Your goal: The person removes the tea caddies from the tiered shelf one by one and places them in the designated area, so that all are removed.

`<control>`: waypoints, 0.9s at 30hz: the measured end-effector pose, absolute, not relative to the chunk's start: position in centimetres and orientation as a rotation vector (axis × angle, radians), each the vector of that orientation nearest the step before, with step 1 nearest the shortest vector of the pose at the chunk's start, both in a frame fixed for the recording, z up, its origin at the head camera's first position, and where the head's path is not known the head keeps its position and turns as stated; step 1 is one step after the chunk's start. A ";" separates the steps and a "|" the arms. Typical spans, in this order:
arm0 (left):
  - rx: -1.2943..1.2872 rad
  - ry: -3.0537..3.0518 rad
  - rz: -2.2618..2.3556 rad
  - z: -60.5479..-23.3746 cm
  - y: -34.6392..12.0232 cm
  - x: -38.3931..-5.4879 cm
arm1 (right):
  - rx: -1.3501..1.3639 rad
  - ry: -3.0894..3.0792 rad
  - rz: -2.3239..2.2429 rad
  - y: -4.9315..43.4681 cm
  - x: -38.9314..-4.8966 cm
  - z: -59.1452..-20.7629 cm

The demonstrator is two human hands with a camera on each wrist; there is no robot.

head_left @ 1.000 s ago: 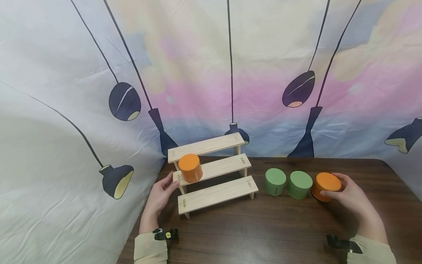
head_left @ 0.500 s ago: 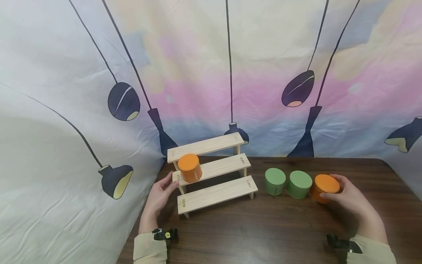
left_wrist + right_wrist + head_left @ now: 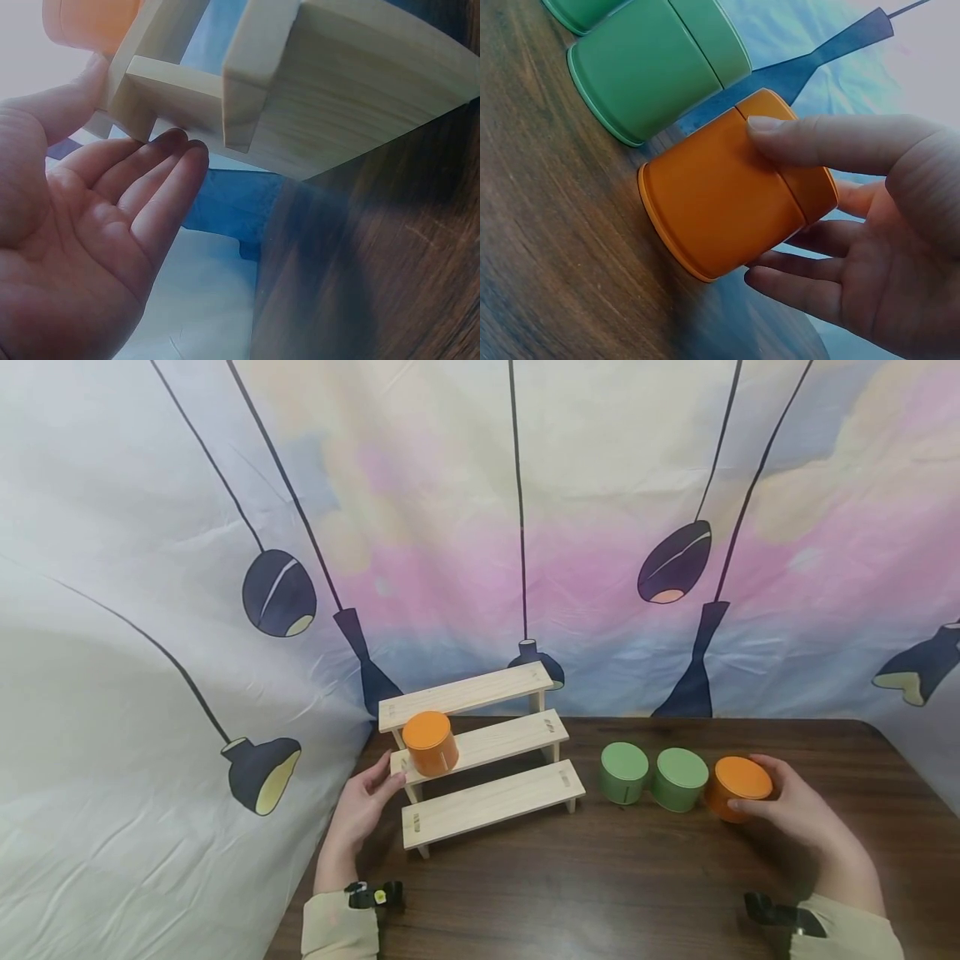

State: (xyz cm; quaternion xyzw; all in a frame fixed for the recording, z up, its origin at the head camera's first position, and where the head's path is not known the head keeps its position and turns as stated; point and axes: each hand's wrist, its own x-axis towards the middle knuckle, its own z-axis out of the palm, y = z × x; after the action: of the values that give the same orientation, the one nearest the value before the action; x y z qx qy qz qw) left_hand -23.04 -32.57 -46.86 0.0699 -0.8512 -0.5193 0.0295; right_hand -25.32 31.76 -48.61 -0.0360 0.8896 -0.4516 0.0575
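Observation:
A three-step wooden rack stands at the table's back left. An orange tin sits at the left end of its middle step. My left hand is open, fingers straight, touching the rack's left side frame below that tin. My right hand grips a second orange tin, thumb on its front and fingers behind; the tin is tilted, lifted at one edge off the table. Two green tins stand just left of it.
The dark wooden table ends at a printed fabric backdrop behind and to the left. The rack's top and bottom steps carry nothing. Bare table lies in front of the rack and tins.
The right hand's orange tin has tipped and shifted slightly toward the green tins. The left hand stays at the rack's side.

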 end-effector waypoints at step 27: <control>0.174 -2.601 -1.599 -47.0 -32.6 -23.0 | -0.108 2.671 -1.344 32.1 -25.2 -48.3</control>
State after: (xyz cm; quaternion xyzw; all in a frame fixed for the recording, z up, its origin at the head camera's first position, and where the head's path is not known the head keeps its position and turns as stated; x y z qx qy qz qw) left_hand -23.03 -32.61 -46.98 0.0569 -0.8498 -0.5224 0.0418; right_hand -25.24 32.07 -48.25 -0.0359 0.8902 -0.4480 0.0745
